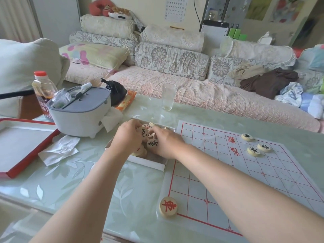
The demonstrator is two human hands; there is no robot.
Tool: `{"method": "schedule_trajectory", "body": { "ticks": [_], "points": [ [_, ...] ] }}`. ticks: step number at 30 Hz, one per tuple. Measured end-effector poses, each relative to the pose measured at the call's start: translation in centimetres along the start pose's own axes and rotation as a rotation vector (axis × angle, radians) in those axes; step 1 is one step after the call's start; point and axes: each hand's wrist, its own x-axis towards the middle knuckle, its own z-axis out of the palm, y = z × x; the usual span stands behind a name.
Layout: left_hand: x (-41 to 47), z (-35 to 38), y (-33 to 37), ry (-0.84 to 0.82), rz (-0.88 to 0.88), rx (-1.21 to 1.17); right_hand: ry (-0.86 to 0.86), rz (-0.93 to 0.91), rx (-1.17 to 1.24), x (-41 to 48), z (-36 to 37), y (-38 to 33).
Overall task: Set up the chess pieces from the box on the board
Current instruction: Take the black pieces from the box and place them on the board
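A shallow white box (149,163) of round wooden chess pieces lies on the table left of the paper board (245,172). Both hands are down in the box. My left hand (128,137) curls its fingers round a piece with a black character (142,133). My right hand (166,144) lies over the pile, fingers bent on another black-marked piece (152,143). Three black-marked pieces (253,151) sit on the board's far right half. One red-marked piece (168,206) rests at the board's near left corner.
A grey-lidded white tub (80,113) stands left of the box, with a sauce bottle (43,92) behind it. A red-rimmed tray (22,146) and crumpled tissue (59,149) lie at far left. A glass (168,96) stands near the table's far edge, with a sofa behind.
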Motion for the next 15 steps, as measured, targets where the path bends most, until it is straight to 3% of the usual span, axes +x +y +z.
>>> {"method": "schedule_trajectory", "body": {
  "ticks": [8,15],
  "points": [
    [-1.3,1.6,5.3,0.027,0.094,-0.065,0.091,0.038,0.260,-4.9,-4.9,3.0],
    [-4.4,5.1,11.7,-0.165,0.230,-0.087,0.126,0.200,0.226,-11.7,-7.1,10.0]
  ]
}}
